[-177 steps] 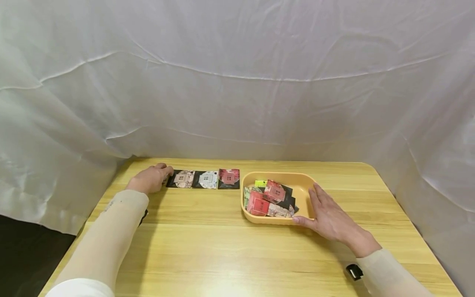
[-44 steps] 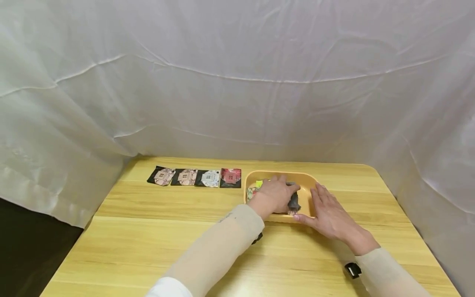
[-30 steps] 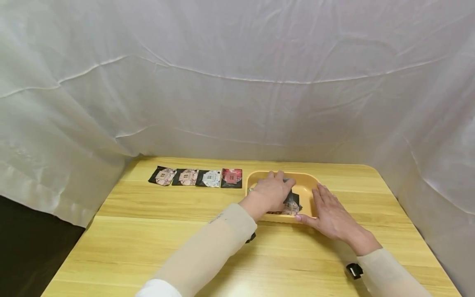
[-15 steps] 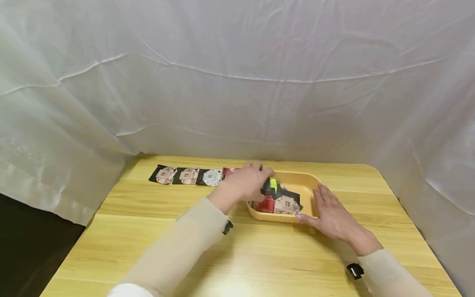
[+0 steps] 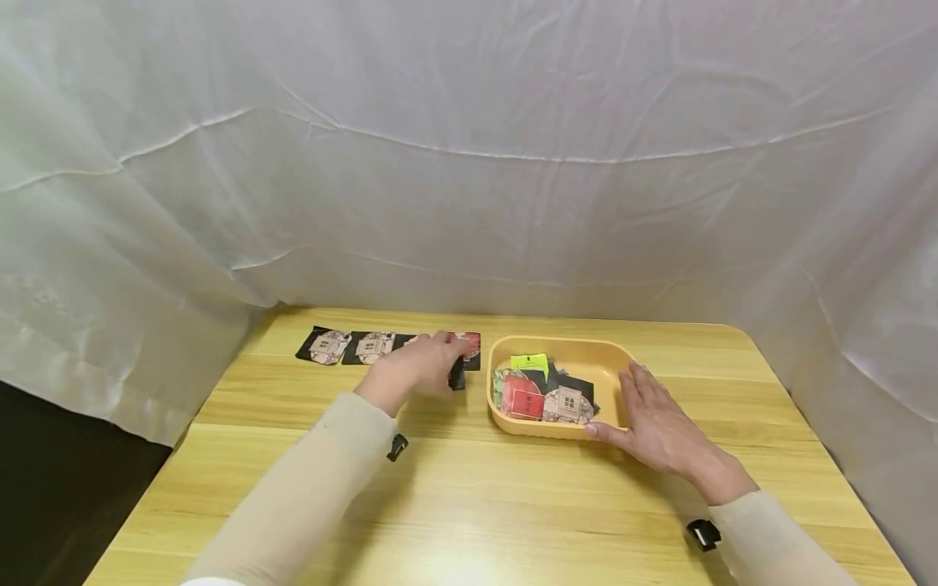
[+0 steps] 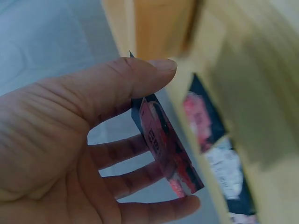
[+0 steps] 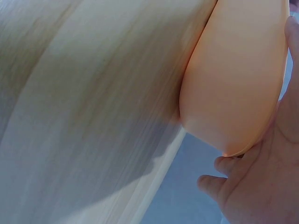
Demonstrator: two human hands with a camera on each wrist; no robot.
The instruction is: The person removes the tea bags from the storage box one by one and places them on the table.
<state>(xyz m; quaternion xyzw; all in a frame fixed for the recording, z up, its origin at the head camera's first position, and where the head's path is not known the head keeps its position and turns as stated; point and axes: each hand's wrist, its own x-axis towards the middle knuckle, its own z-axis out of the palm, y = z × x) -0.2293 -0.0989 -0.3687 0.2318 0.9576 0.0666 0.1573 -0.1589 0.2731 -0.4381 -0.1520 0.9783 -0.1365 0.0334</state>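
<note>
My left hand (image 5: 421,368) pinches a small sachet (image 6: 161,140) between thumb and fingers, above the right end of a row of flat sachets. Its face is black with pink-red print in the left wrist view; in the head view only a dark edge (image 5: 458,376) shows. The row holds a red sachet (image 5: 472,352), partly covered by the hand, and black sachets with pale prints (image 5: 373,347). My right hand (image 5: 663,431) rests at the right end of a yellow-orange plastic basket (image 5: 557,432), fingers straight along its side and thumb on the near rim.
Inside the basket lie several more sachets: a red one (image 5: 523,401), a pale pink-and-black one (image 5: 567,402) and a neon yellow one (image 5: 529,362). The wooden table (image 5: 469,505) ends at the back against a white cloth (image 5: 454,203).
Another sachet has joined the left end of the row. My left hand went into the basket, then came out leftward with a sachet. My right hand has stayed at the basket.
</note>
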